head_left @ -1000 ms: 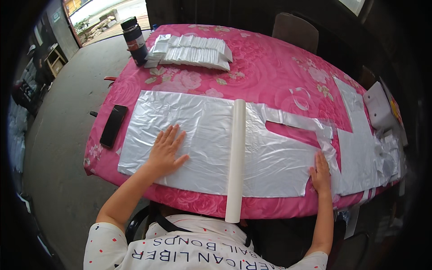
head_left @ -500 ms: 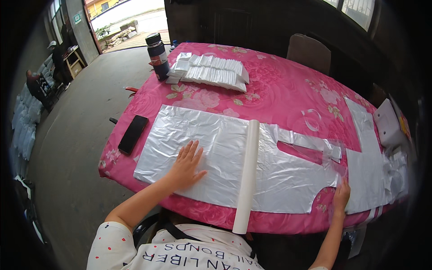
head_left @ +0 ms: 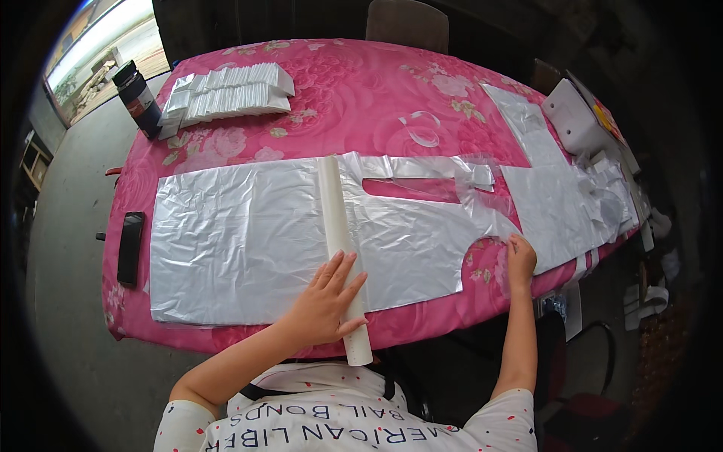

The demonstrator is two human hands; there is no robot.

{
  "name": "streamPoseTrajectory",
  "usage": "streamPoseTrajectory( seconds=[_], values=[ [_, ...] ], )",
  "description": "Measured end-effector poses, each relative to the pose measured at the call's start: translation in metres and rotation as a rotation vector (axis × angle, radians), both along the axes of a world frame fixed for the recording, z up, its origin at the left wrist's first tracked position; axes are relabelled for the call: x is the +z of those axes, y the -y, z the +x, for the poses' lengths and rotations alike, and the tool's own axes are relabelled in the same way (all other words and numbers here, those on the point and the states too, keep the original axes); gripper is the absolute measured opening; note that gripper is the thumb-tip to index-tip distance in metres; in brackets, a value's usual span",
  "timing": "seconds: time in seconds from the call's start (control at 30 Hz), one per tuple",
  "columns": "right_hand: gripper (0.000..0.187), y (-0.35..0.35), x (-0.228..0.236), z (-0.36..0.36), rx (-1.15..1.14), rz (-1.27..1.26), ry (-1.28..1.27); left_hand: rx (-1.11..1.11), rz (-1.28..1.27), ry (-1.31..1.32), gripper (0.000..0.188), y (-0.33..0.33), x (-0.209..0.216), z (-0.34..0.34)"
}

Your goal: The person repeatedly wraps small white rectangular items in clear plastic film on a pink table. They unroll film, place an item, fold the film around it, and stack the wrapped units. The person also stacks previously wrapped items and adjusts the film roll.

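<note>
A flat white, silvery plastic vest bag [head_left: 233,241] is spread over the table, its cut-out handles pointing right. Across it, from far to near, lies a long white tube [head_left: 331,211]. My left hand [head_left: 325,305] rests at the tube's near part with fingers stretched out, some of them on the tube; nothing is gripped. At the right, my right hand [head_left: 521,260] has its fingers closed on the end of the bag's near handle. Whether it pinches one layer or several cannot be seen.
The table has a pink floral cloth [head_left: 339,98]. Folded white bags [head_left: 233,94] sit far left beside a dark bottle [head_left: 138,102]; a black phone [head_left: 131,248] lies at the left edge. More flat bags [head_left: 546,203] and a white box [head_left: 568,117] are at right. A chair [head_left: 407,26] stands behind.
My left hand has moved right, from the flat left part of the bag to the tube. My right hand still holds the bag's handle end. The view has turned to the right.
</note>
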State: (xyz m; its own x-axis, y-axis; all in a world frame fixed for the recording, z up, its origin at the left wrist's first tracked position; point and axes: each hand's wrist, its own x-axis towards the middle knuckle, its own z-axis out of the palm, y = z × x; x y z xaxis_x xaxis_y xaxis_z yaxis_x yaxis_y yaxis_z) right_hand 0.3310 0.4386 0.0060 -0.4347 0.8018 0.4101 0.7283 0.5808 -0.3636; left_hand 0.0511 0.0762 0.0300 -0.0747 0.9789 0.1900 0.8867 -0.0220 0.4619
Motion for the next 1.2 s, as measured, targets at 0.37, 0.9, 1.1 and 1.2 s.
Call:
streamPoseTrajectory(
  seconds=[0.37,0.9,1.1,1.2],
  values=[
    [0.017,0.210,0.094,-0.119,0.652,-0.622,-0.333,0.065,0.119,1.180,0.058,-0.003,0.017,0.016],
    [0.074,0.275,0.057,-0.140,0.531,0.075,-0.009,0.645,-0.335,1.341,0.017,0.129,0.009,-0.147],
    [0.060,0.264,0.054,-0.172,0.484,-0.293,0.206,0.578,-0.388,1.125,0.017,0.116,0.014,-0.147],
    [0.034,0.248,0.055,-0.165,0.465,-0.446,0.110,0.586,-0.409,1.057,0.018,0.118,0.014,-0.153]
  ],
)
